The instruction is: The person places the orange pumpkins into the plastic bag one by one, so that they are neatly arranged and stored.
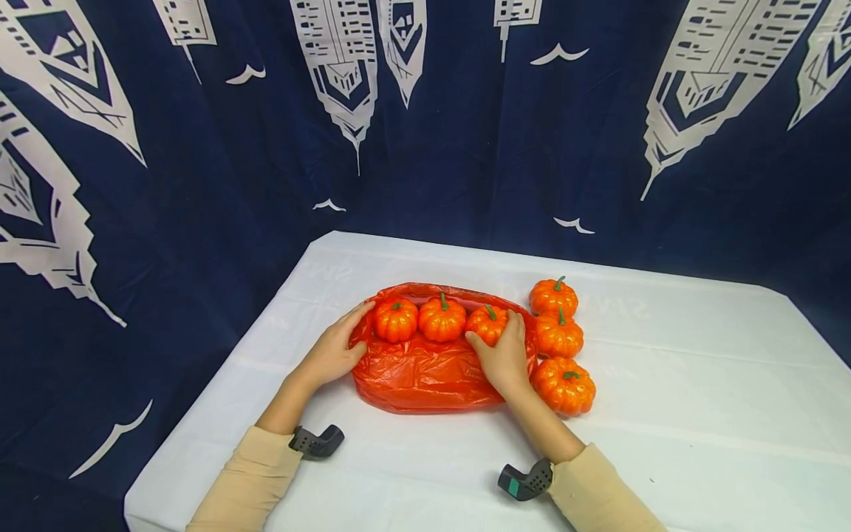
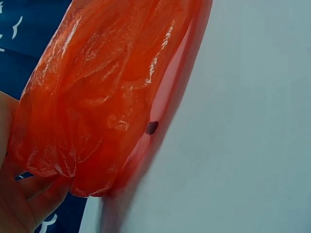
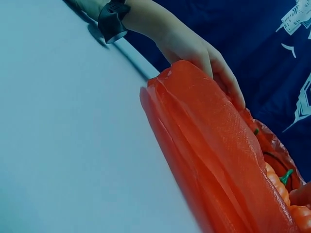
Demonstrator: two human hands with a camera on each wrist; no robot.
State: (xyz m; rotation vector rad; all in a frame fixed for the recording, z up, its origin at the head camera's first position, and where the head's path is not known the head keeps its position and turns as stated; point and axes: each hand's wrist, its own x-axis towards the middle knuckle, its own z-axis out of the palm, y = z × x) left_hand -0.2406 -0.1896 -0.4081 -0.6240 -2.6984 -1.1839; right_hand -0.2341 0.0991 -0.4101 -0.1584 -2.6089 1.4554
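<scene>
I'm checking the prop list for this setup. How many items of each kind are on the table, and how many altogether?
Small orange pumpkins: 6, with 3 in the bag's mouth and 3 on the cloth beside it
Orange plastic bag: 1
White tablecloth: 1
Total: 8

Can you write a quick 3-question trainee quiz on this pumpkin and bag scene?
1. How many pumpkins sit in the orange bag, and how many lie outside it on the white table?
2. True or false: the right hand is on the rightmost pumpkin in the bag.
3. The left hand touches: A) a loose pumpkin B) the bag's left edge C) the backdrop.

Key
1. Three in the bag, three outside, to its right.
2. True.
3. B.
</scene>
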